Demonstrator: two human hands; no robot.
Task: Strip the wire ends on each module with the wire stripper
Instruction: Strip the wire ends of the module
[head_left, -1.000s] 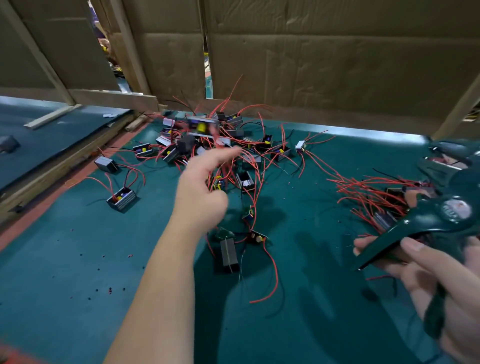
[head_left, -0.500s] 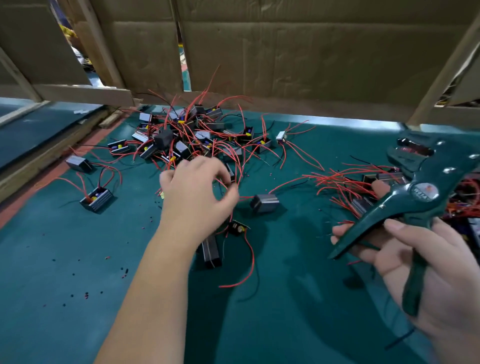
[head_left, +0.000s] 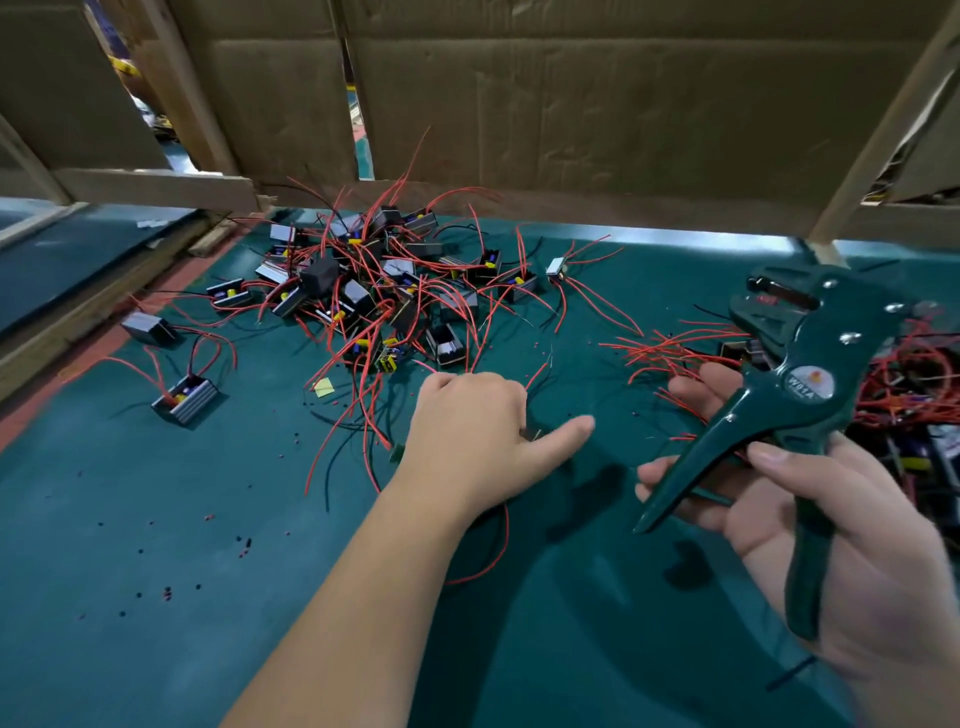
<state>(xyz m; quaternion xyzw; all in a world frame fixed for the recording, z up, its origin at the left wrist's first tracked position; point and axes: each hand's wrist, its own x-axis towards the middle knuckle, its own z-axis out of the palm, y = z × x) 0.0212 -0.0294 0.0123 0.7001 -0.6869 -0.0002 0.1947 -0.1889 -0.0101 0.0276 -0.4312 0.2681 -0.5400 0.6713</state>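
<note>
The left hand has been drawn back from the far pile of modules to the near counter. Its fingers are curled, apparently round one module hidden beneath, and a red wire trails out. The wire stripper is gripped in the right hand with its handles spread, so stripping seems next.

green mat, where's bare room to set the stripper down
Widest: the green mat near left, between the lone module and the left forearm, only insulation crumbs. Also the near strip between forearm and wire stripper. Crowded: the module pile behind, the wire tangle at right.

Bare left hand and forearm; bare right hand; thumbnail short, plain
</note>
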